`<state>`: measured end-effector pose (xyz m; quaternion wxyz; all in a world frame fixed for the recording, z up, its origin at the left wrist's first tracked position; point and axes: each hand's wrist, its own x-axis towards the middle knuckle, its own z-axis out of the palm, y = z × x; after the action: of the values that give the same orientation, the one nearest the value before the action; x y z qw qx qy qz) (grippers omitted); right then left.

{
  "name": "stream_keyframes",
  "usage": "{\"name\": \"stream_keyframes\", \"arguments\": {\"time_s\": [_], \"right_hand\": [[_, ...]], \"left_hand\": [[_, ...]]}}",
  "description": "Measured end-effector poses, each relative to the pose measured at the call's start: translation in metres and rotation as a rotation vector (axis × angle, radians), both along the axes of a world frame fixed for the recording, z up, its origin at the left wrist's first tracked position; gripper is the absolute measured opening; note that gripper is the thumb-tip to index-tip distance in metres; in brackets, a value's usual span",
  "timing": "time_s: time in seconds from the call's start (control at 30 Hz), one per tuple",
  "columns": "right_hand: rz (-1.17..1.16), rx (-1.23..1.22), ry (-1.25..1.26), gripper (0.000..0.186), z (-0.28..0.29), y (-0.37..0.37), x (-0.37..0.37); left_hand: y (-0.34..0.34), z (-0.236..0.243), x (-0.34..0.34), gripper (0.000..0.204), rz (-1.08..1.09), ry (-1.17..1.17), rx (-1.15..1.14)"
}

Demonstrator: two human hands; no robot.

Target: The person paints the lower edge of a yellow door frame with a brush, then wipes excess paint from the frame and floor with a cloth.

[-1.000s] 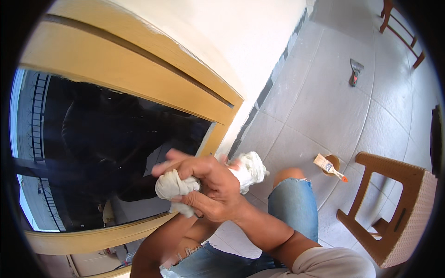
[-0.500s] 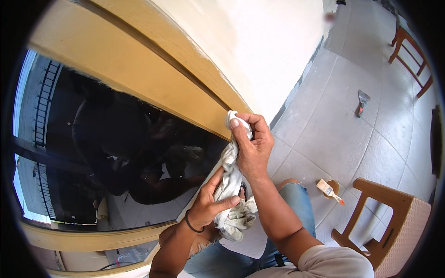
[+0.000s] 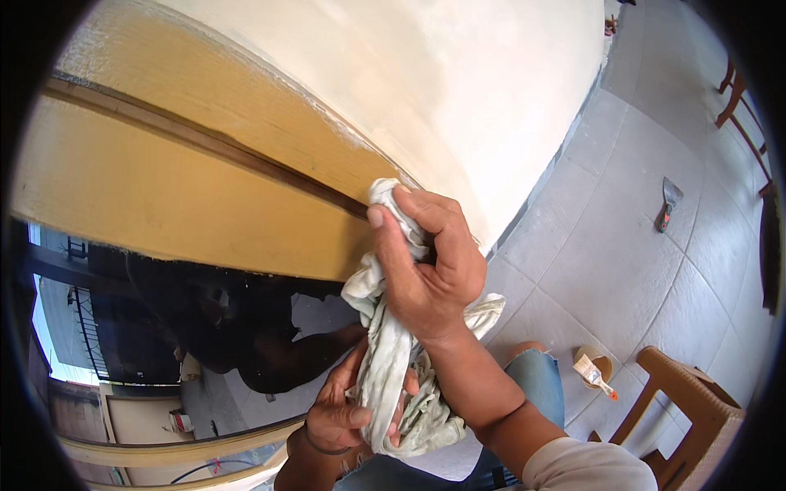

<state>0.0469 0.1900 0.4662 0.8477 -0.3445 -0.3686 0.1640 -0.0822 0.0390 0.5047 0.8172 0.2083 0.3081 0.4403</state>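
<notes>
A stained white rag (image 3: 391, 331) hangs bunched between my hands. My right hand (image 3: 434, 254) pinches its upper end between thumb and fingers, close against the yellow-painted wooden frame (image 3: 205, 221), near the groove that runs along it. Lower down, my left hand (image 3: 348, 409) is wrapped round the hanging part of the cloth, some of its fingers hidden behind the folds. Dark reflective glass (image 3: 246, 327) fills the frame on the left, mirroring my body.
A cream wall (image 3: 426, 90) rises beyond the frame. On the grey tiled floor (image 3: 589, 237) lie a scraper (image 3: 668, 204) and a round tub (image 3: 602, 360) with a paintbrush (image 3: 591, 376) across it. A brown plastic stool (image 3: 696, 409) stands at the near right, a wooden chair (image 3: 741, 106) at the far right.
My right hand has moved slightly left with the rag's end, nearer the frame's groove. The left hand has shifted lower on the cloth, and the rag now hangs more loosely. The view has turned.
</notes>
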Motion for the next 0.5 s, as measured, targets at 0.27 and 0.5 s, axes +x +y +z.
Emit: {"name": "stream_keyframes", "arguments": {"time_s": [0.27, 0.5], "right_hand": [[-0.056, 0.000, -0.027, 0.025, 0.030, 0.022, -0.008], [-0.065, 0.014, -0.027, 0.021, 0.029, 0.029, -0.009]], "left_hand": [[0.014, 0.012, 0.004, 0.119, 0.123, -0.121, 0.055], [0.016, 0.013, 0.002, 0.120, 0.076, -0.039, 0.072]]}}
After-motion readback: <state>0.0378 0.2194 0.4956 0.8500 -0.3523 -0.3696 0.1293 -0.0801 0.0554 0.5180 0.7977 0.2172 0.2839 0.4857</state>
